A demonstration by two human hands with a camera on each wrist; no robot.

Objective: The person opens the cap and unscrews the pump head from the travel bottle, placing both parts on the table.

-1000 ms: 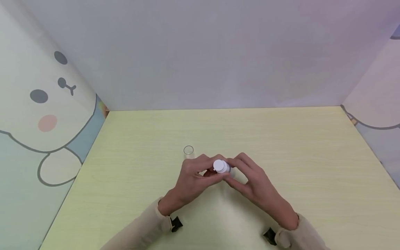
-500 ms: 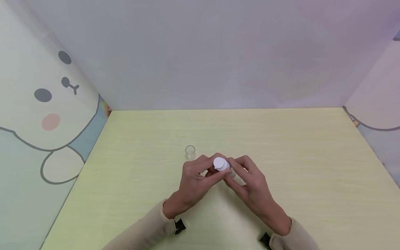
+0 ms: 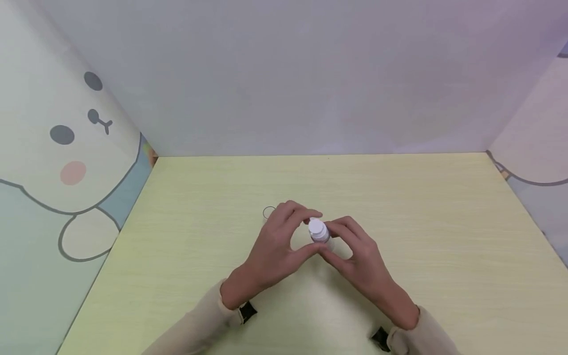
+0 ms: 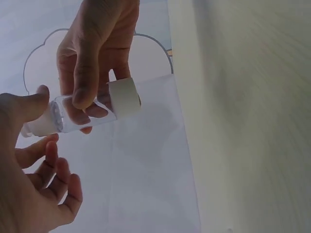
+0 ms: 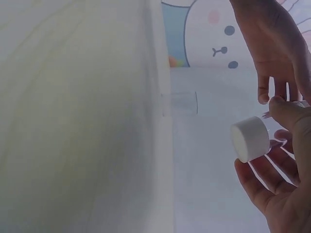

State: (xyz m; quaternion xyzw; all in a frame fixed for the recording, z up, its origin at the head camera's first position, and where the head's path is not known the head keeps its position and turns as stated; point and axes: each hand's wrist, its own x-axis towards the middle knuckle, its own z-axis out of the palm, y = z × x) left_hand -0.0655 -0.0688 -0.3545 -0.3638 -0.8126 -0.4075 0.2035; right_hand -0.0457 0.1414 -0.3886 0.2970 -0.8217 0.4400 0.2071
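Between the two hands stands a small clear bottle (image 4: 73,124) with a white cap (image 3: 317,226) and a white base (image 5: 250,139). My right hand (image 3: 365,257) grips the clear body, its thumb and fingers wrapped around it in the left wrist view. At the cap end, my left hand (image 3: 271,250) has its thumb against the side and its index fingertip at the opposite edge. The other left fingers are loosely bent, away from the bottle. A small tab sticks out from the cap beneath the left index fingertip in the head view.
A clear glass cup (image 5: 181,104) stands on the pale wood table (image 3: 421,207) just beyond the left hand, which partly hides it in the head view. A plain grey wall (image 3: 319,79) rises at the table's back edge, with cartoon-printed panels on both sides.
My left hand's fingers have spread and moved up and away, covering part of the cup. The cap's tab has shifted from lower left to the top. My right hand keeps its grip.
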